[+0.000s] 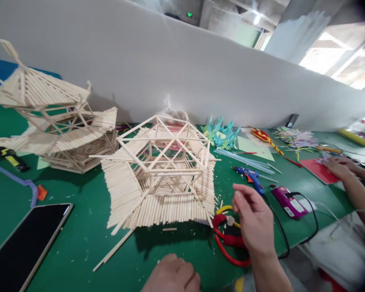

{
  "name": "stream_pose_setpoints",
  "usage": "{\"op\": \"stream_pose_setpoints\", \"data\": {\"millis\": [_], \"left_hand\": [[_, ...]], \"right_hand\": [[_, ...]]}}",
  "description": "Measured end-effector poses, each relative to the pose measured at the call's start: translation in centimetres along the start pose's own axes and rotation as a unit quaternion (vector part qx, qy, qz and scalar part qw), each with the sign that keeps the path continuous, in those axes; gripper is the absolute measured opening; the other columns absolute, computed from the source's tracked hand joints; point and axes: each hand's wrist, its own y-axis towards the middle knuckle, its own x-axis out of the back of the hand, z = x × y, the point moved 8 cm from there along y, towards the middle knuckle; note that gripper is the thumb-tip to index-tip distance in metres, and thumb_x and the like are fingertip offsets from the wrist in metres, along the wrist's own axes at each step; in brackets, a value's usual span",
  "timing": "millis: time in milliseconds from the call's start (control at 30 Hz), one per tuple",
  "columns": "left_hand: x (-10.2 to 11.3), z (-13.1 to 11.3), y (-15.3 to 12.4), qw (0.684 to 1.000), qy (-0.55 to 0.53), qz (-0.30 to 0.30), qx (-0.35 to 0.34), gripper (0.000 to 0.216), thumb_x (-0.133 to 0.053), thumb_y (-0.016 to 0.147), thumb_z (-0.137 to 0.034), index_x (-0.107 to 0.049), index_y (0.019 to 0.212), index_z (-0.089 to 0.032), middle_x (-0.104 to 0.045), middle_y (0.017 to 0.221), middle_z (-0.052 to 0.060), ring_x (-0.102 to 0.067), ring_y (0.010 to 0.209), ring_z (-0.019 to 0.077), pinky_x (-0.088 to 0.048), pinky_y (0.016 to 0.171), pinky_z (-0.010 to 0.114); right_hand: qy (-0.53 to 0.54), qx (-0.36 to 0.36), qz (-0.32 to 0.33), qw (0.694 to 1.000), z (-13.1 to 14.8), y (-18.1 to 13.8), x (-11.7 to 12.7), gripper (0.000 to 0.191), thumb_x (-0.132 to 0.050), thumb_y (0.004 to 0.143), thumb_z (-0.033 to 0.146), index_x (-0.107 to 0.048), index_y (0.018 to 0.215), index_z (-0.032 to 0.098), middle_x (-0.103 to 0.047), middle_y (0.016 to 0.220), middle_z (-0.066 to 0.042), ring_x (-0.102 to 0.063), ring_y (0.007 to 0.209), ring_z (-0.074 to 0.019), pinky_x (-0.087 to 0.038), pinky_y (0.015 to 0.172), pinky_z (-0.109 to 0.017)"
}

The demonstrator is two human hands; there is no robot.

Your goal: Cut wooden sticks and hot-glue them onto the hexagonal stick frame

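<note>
Nearest the camera, the person's left hand [174,275] is curled over the worktop [79,251]; whether it grips anything cannot be told. The right hand [255,219], fingers bent, hangs above red-handled pliers [233,241], its fingertips' contents unclear. Just left stands the stick model [161,211]; a careless wrist could snag its jutting ends, and a hot glue gun [252,177] could burn.

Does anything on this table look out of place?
Slightly: a short stick piece lies loose on the table in front of the wooden model, and a longer stick pokes past its near edge, breaking its outline.
</note>
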Motion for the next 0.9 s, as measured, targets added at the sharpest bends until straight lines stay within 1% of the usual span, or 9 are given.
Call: {"op": "stream_pose_setpoints", "data": {"millis": [133, 233, 333, 433, 500, 567, 700, 833, 900], "left_hand": [[2.5, 3.5, -2.0, 0.996, 0.033, 0.056, 0.054, 0.025, -0.033, 0.087, -0.017, -0.055, 0.076, -0.019, -0.058, 0.059, 0.000, -0.053, 0.050, 0.0148, -0.040, 0.050, 0.028], [4.2, 6.2, -3.8, 0.992, 0.085, 0.035, 0.083, 0.025, -0.032, 0.088, -0.020, -0.057, 0.087, -0.017, -0.063, 0.068, 0.003, -0.060, 0.059, 0.0164, -0.046, 0.056, 0.029], [5.3, 8.6, -6.1, 0.983, 0.120, 0.016, 0.135, 0.027, -0.034, 0.088, -0.027, -0.059, 0.084, -0.019, -0.065, 0.071, 0.003, -0.062, 0.063, 0.0152, -0.048, 0.059, 0.026], [6.1, 10.8, -8.3, 0.964, 0.128, 0.024, 0.230, 0.032, -0.034, 0.088, -0.035, -0.061, 0.082, -0.018, -0.063, 0.074, 0.004, -0.062, 0.063, 0.0160, -0.048, 0.057, 0.027], [6.3, 11.6, -9.2, 0.950, 0.131, 0.041, 0.282, 0.032, -0.036, 0.087, -0.037, -0.061, 0.082, -0.018, -0.062, 0.077, 0.006, -0.062, 0.065, 0.0174, -0.047, 0.058, 0.028], [5.6, 12.3, -9.7, 0.934, 0.122, 0.091, 0.323, 0.031, -0.037, 0.085, -0.037, -0.061, 0.082, -0.017, -0.060, 0.080, 0.007, -0.061, 0.068, 0.0188, -0.047, 0.061, 0.031], [3.7, 13.2, -9.7, 0.903, 0.102, 0.181, 0.375, 0.029, -0.036, 0.084, -0.030, -0.060, 0.076, -0.018, -0.060, 0.073, 0.006, -0.059, 0.064, 0.0200, -0.045, 0.058, 0.032], [3.4, 13.9, -9.8, 0.907, 0.101, 0.159, 0.376, 0.030, -0.035, 0.083, -0.024, -0.062, 0.069, -0.019, -0.061, 0.067, 0.005, -0.060, 0.059, 0.0186, -0.044, 0.054, 0.029], [3.9, 14.7, -10.4, 0.909, 0.103, 0.126, 0.385, 0.028, -0.040, 0.080, -0.026, -0.063, 0.067, -0.020, -0.062, 0.063, 0.003, -0.060, 0.056, 0.0176, -0.044, 0.053, 0.028]], "right_hand": [[0.050, 0.088, -0.077, 0.992, 3.6, 0.8, 4.1, 0.012, -0.058, 0.079, 0.025, -0.065, 0.086, 0.018, -0.047, 0.056, 0.004, -0.046, 0.054, -0.0100, -0.035, 0.051, -0.024], [0.075, 0.160, -0.129, 0.976, 6.9, 1.2, 6.0, 0.009, -0.059, 0.077, 0.021, -0.066, 0.080, 0.016, -0.042, 0.049, 0.006, -0.045, 0.048, -0.0095, -0.034, 0.050, -0.025], [0.056, 0.202, -0.163, 0.964, 9.1, 1.5, 7.0, 0.013, -0.065, 0.069, 0.019, -0.066, 0.081, 0.018, -0.050, 0.063, 0.003, -0.048, 0.051, -0.0097, -0.036, 0.052, -0.028], [0.024, 0.209, -0.149, 0.966, 9.5, 2.5, 7.1, 0.034, -0.068, 0.063, 0.016, -0.064, 0.095, 0.025, -0.053, 0.080, 0.001, -0.054, 0.062, -0.0117, -0.039, 0.059, -0.030], [-0.003, 0.192, -0.127, 0.973, 8.5, 3.8, 7.0, 0.041, -0.067, 0.065, 0.017, -0.061, 0.103, 0.028, -0.053, 0.089, 0.000, -0.056, 0.067, -0.0120, -0.040, 0.060, -0.030], [-0.046, 0.145, -0.091, 0.984, 6.2, 5.6, 6.2, 0.039, -0.065, 0.069, 0.021, -0.058, 0.106, 0.028, -0.052, 0.092, -0.001, -0.055, 0.068, -0.0110, -0.040, 0.059, -0.028], [-0.130, 0.059, 0.019, 0.990, 0.6, 9.0, 2.7, 0.033, -0.063, 0.070, 0.033, -0.057, 0.100, 0.021, -0.054, 0.077, 0.001, -0.053, 0.061, -0.0121, -0.041, 0.055, -0.027], [-0.184, 0.033, 0.105, 0.977, -3.8, 10.9, -1.3, 0.029, -0.059, 0.077, 0.035, -0.056, 0.098, 0.016, -0.056, 0.071, 0.002, -0.055, 0.059, -0.0120, -0.045, 0.055, -0.027], [-0.219, 0.028, 0.143, 0.965, -5.4, 11.7, -3.1, 0.023, -0.053, 0.084, 0.031, -0.055, 0.100, 0.014, -0.059, 0.080, 0.000, -0.057, 0.063, -0.0115, -0.048, 0.059, -0.028]]}}
